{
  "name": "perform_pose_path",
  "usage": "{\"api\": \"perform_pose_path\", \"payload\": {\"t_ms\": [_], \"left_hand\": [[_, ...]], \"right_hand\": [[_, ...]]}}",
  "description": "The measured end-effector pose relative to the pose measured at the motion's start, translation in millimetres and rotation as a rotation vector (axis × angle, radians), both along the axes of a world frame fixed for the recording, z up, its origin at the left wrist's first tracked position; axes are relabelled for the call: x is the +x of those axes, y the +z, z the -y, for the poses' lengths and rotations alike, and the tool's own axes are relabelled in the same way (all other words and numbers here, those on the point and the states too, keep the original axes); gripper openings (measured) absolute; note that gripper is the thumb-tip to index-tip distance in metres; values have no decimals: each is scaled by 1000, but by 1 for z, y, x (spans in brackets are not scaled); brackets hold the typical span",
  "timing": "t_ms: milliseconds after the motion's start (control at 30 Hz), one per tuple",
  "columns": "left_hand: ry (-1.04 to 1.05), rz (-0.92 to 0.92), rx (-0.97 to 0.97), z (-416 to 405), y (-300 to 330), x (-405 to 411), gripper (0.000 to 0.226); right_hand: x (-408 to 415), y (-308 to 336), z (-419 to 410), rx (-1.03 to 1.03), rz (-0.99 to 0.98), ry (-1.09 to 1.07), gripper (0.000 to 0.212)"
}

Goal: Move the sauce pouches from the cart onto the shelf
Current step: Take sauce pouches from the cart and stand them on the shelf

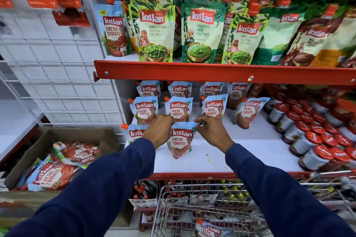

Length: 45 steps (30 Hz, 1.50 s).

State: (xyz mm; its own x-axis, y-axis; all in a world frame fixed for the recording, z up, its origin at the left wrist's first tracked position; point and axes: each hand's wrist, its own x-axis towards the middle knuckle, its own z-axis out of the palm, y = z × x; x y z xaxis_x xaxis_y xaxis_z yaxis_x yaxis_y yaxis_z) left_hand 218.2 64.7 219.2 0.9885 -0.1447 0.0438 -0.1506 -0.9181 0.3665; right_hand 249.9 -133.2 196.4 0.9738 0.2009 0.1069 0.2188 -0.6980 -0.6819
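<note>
A light-blue tomato sauce pouch (180,141) stands upright on the white middle shelf (250,152), in the front row. My left hand (159,129) grips its upper left corner and my right hand (211,130) pinches its upper right corner. Behind it stand several matching pouches in rows, such as one (179,108) straight behind and one (134,133) to the left, partly hidden by my left wrist. At the bottom of the view, one more pouch (209,231) lies in the wire cart (173,209).
Red-lidded jars (316,140) fill the shelf's right side. Green chutney pouches (200,32) line the upper shelf, whose red edge (212,72) overhangs. A cardboard box (63,152) of larger tomato pouches sits at left, below a white wire grid (57,82).
</note>
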Motion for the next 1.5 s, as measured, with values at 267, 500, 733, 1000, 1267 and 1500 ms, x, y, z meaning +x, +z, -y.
{"api": "perform_pose_path", "payload": {"t_ms": [267, 500, 733, 1000, 1267, 1500], "left_hand": [[-89, 259, 211, 20, -7, -64, 62], [-253, 77, 275, 52, -112, -132, 87], [-261, -267, 177, 87, -213, -164, 69], [-173, -446, 147, 123, -270, -153, 59], [-42, -451, 60, 137, -292, -151, 31], [-45, -245, 46, 131, -254, -161, 46]], "right_hand": [[-73, -26, 28, -379, 323, 41, 73], [-146, -108, 77, -667, 265, 60, 83], [-187, -202, 123, -643, -53, 135, 50], [-181, -263, 136, -508, -335, 158, 36], [-163, -284, 140, -387, -353, 148, 23], [-162, -235, 155, -311, -211, 131, 17]]}}
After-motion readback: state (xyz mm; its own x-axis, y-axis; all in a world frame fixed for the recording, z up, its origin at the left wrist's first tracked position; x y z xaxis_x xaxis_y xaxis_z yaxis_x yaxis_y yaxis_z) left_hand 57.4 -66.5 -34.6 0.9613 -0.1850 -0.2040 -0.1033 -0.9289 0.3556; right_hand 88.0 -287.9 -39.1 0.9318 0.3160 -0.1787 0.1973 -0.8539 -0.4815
